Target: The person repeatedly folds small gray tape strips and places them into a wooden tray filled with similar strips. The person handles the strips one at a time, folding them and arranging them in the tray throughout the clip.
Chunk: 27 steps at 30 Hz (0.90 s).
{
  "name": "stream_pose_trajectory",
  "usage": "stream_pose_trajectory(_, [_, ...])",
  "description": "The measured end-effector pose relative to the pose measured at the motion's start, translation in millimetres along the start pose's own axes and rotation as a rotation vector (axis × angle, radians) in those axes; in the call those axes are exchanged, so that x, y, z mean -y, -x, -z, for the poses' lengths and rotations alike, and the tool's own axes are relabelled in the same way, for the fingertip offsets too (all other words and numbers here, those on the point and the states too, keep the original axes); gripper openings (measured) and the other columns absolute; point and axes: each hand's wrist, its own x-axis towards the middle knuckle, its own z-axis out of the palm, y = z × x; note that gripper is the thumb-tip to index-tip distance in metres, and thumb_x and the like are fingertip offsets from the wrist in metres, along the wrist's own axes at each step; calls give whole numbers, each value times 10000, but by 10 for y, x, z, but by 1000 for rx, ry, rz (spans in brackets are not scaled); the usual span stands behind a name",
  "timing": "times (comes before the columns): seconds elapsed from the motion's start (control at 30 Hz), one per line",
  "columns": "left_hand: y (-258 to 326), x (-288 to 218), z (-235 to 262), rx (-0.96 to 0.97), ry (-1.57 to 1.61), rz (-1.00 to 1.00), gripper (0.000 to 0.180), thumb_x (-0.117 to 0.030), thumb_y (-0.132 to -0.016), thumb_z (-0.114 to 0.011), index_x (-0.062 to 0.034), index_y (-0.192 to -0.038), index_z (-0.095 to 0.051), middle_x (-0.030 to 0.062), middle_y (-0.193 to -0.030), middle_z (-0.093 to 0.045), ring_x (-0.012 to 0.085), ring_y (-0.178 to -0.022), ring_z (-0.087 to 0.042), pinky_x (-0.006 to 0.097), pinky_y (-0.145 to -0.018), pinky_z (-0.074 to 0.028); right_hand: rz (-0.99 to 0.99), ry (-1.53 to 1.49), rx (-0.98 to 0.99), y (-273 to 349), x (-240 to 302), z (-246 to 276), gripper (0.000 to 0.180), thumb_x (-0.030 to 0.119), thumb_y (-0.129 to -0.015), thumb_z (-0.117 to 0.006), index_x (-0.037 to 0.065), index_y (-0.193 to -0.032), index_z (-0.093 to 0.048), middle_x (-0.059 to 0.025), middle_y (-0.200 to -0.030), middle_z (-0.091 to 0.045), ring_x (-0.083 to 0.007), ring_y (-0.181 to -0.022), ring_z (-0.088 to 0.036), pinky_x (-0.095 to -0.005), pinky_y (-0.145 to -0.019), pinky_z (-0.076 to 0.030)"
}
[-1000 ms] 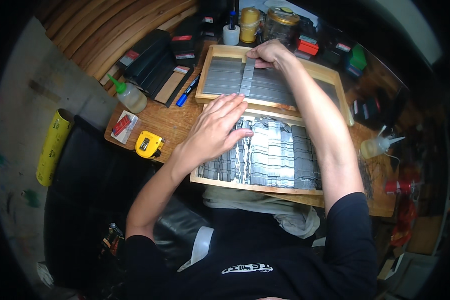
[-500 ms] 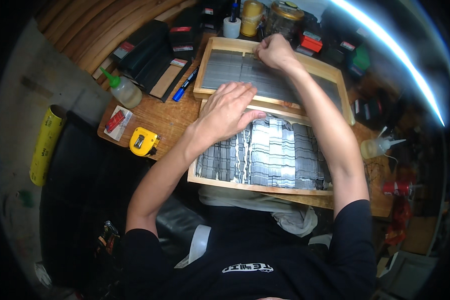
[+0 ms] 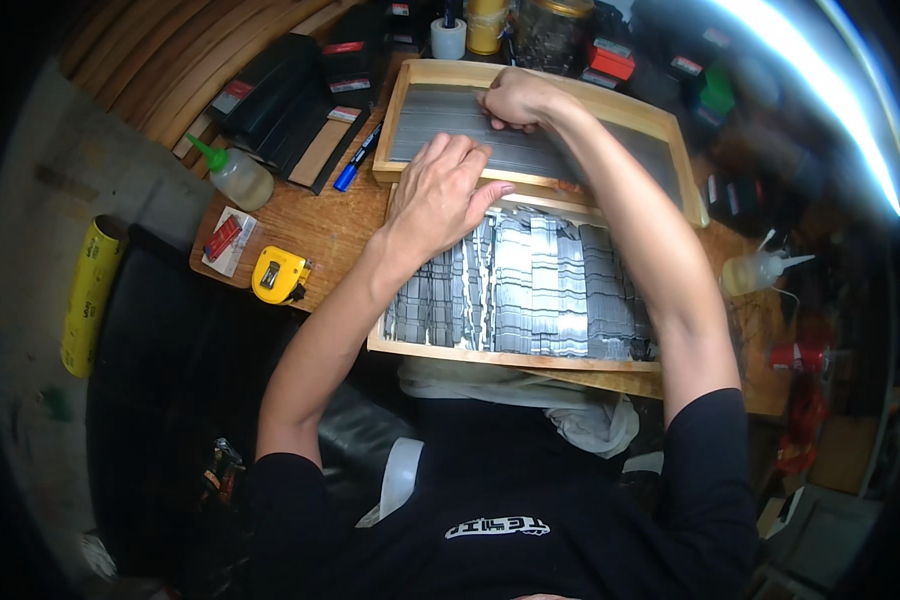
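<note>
- A black shirt (image 3: 510, 450) has white letters on its front.
- Red and white labels are stuck on the black boxes (image 3: 360, 64) at the back left; their words are too small to read.
- A red box (image 3: 610, 62) at the back has a pale label too.
- A yellow tube (image 3: 91, 300) on the left has small dark marks printed on it.
- The tabletop (image 3: 320, 225) is brown wood, and the floor (image 3: 30, 200) is gray with stains.
- Curved wooden boards (image 3: 160, 80) stand at the top left, and a bright streak of light shines at the top right.
- On the tabletop sit a yellow tape measure (image 3: 280, 275), a blue and black marker (image 3: 358, 162) and a squeeze bottle with a green tip (image 3: 242, 182).
- 2 wooden trays are in the middle, 1 behind the other.
- The back tray (image 3: 430, 72) holds thin, dull gray strips (image 3: 420, 128) in long, flat rows.
- The front tray (image 3: 520, 360) holds shiny metal strips (image 3: 542, 280) in bumpy rows; some look silver and some dark.
- The left grip (image 3: 435, 195) is loose and open, its thumb out, over the back tray's near edge.
- The right grip (image 3: 518, 98) is curled over the gray strips; I cannot tell if it pinches 1.
</note>
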Motion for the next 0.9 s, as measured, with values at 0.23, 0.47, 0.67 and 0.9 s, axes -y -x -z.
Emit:
stream_pose_trajectory(0.23, [-2, 32, -25, -76, -66, -7, 521, -410, -902, -797, 75, -1078, -725, 164, -1014, -669, 302, -977, -608, 422, -867, -522, 108, -249, 29, 111, 308, -137, 336, 301, -1085, -558, 15, -1014, -721, -20, -719, -640, -106, -527, -482, -303, -480, -413])
stream_pose_trajectory(0.47, [111, 38, 129, -136, -56, -14, 433, -342, -943, -764, 67, -1080, -730, 171, -1002, -683, 289, -963, -611, 421, -853, -514, 594, -22, -318, 824, -151, -80, 274, 203, -1031, -608, -42, -1036, -731, -97, -808, -717, -211, -723, -669, -373, -732, -563])
stream_pose_trajectory(0.67, [591, -970, 367, 239, 374, -266, 395, -189, -909, -785, 39, -1214, -681, 215, -1249, -707, 358, -1231, -672, 454, -1091, -529, 669, 205, -293, 1759, -915, -277, 134, 22, -972, -621, -32, -1061, -704, -222, -1031, -718, -381, -997, -684, -467, -912, -539])
stream_pose_trajectory(0.9, [816, -1292, 352, 457, 375, -246, 566, -312, -973, -728, 55, -1382, -592, 242, -1344, -669, 358, -1336, -615, 457, -1135, -501, 646, 323, -382, 1848, -1080, -519, 318, -82, -795, -603, -59, -1107, -663, -222, -1125, -646, -389, -1114, -605, -469, -1013, -499])
